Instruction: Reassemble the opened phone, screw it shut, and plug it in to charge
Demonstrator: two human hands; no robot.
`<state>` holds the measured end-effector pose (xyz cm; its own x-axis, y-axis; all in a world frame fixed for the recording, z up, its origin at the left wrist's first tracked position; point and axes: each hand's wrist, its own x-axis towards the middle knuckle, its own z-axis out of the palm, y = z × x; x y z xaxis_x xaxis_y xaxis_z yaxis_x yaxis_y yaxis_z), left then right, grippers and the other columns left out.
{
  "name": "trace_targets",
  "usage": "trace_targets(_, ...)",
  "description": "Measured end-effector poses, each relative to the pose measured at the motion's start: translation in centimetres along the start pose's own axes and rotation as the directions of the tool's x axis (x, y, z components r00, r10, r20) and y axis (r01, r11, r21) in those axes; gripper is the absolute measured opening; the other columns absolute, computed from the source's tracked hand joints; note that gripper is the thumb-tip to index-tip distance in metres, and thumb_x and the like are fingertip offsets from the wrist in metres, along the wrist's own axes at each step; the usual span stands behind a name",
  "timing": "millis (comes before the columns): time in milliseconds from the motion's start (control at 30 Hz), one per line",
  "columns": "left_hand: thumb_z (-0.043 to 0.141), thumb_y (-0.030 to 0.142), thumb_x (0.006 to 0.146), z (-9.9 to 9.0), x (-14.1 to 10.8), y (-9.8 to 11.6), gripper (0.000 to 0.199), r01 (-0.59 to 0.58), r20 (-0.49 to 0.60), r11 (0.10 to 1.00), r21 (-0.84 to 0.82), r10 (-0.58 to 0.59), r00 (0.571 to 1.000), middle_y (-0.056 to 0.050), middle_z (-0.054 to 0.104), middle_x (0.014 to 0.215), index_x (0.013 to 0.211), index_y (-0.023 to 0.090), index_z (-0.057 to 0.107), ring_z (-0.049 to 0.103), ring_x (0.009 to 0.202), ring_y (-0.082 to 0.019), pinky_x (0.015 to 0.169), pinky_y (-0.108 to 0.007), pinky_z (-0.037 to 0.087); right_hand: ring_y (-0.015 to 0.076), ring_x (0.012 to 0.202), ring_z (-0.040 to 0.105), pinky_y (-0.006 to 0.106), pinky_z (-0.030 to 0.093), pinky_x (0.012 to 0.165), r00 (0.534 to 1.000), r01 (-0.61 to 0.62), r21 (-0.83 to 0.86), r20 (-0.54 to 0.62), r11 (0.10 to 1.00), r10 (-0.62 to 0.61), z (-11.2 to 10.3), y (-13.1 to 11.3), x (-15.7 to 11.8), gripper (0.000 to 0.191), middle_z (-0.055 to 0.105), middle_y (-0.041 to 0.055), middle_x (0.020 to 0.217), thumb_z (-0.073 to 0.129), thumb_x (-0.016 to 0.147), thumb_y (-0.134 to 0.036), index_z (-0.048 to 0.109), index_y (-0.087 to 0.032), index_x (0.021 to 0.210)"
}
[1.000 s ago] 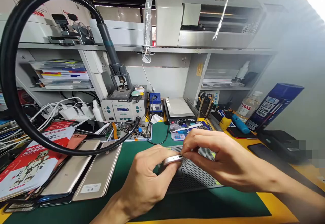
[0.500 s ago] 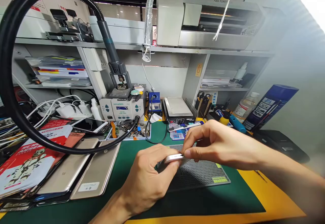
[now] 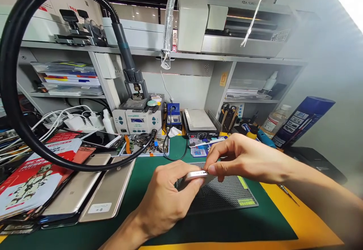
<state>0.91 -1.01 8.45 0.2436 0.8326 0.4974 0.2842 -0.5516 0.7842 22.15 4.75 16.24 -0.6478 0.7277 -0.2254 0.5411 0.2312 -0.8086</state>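
A silver-edged phone (image 3: 196,174) is held up above the mat, its narrow end with small holes and a port facing me. My left hand (image 3: 167,201) is closed round its left side, fingers on top and thumb below. My right hand (image 3: 241,161) pinches at the right part of that end, thumb and fingertips together at the edge. Whether a small piece sits between those fingertips is hidden. Beneath both hands lies a dark perforated pad (image 3: 232,195) on the green mat (image 3: 227,227).
Gold phones (image 3: 104,189) and a red-and-white packet (image 3: 42,174) lie at left. Behind stand a hot-air station (image 3: 138,119) with a looping black hose (image 3: 8,72), a parts tray (image 3: 144,146) and a flat heating plate (image 3: 200,121). At right are a screwdriver (image 3: 289,195) and a blue can (image 3: 304,121).
The phone has turned slightly, and both hands stay on it with nearly the same grip. The view has shifted a little, showing more of the screwdriver at right.
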Motion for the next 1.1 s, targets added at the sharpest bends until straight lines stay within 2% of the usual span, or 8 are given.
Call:
trace_targets(133,0.061,0.026,0.093,0.0,-0.1,0.3,0.017,0.128,0.04,0.992,-0.018,-0.128,0.991,0.002,0.078,0.092,0.091,0.031,0.078,0.071,0.083,-0.02,0.085,-0.034,0.061,0.0199,0.075,0.066,0.028,0.049,0.067,1.0,-0.014,0.017,0.017,1.0,0.014,-0.1,-0.1,0.0,0.025,0.075,0.0045,0.085,0.072,0.088,-0.044,0.08,-0.02,0.089)
trace_targets(367,0.061,0.026,0.092,0.1,-0.2,0.1,0.018,0.142,0.039,0.989,-0.038,-0.14,0.989,0.003,0.077,0.091,0.091,0.031,0.078,0.069,0.081,-0.019,0.084,-0.032,0.058,0.0175,0.073,0.065,0.025,0.048,0.065,1.0,-0.03,0.072,0.006,0.997,0.03,0.1,-0.4,0.0,0.017,0.074,0.0034,0.08,0.073,0.085,-0.033,0.08,-0.018,0.085)
trace_targets(533,0.06,0.025,0.092,0.2,-0.1,0.3,0.019,0.131,0.031,0.991,-0.039,-0.13,0.991,0.003,0.076,0.085,0.085,0.03,0.077,0.067,0.075,-0.017,0.076,-0.029,0.056,0.0153,0.07,0.063,0.024,0.052,0.066,0.999,-0.043,0.271,0.03,0.962,0.037,0.3,-0.3,0.4,0.01,0.073,0.0026,0.078,0.076,0.077,-0.025,0.08,-0.016,0.08)
trace_targets(700,0.06,0.025,0.092,0.3,-0.1,0.1,0.017,0.122,0.024,0.992,-0.032,-0.122,0.992,0.001,0.074,0.082,0.086,0.027,0.076,0.065,0.072,-0.016,0.072,-0.028,0.053,0.0127,0.067,0.06,0.021,0.051,0.063,0.999,-0.05,0.429,0.017,0.902,0.048,0.9,0.2,0.7,0.008,0.072,0.0015,0.071,0.074,0.069,-0.015,0.08,-0.016,0.074)
trace_targets(867,0.061,0.025,0.091,0.5,-0.1,0.0,0.015,0.101,0.012,0.995,-0.02,-0.1,0.995,0.001,0.071,0.077,0.083,0.025,0.074,0.061,0.067,-0.016,0.065,-0.027,0.05,0.0114,0.065,0.058,0.02,0.049,0.062,0.999,-0.043,0.487,0.01,0.872,0.044,1.3,0.9,1.0,0.01,0.07,0.0009,0.069,0.071,0.067,-0.014,0.079,-0.015,0.072)
trace_targets(1100,0.062,0.03,0.093,0.6,0.2,-0.8,0.016,0.144,0.064,0.987,-0.076,-0.14,0.988,0.002,0.073,0.083,0.09,0.024,0.076,0.063,0.074,-0.014,0.069,-0.022,0.05,0.0123,0.068,0.058,0.022,0.049,0.064,1.0,-0.01,0.526,-0.019,0.851,0.023,1.3,1.3,1.2,0.009,0.07,0.0015,0.073,0.072,0.067,-0.014,0.078,-0.015,0.073)
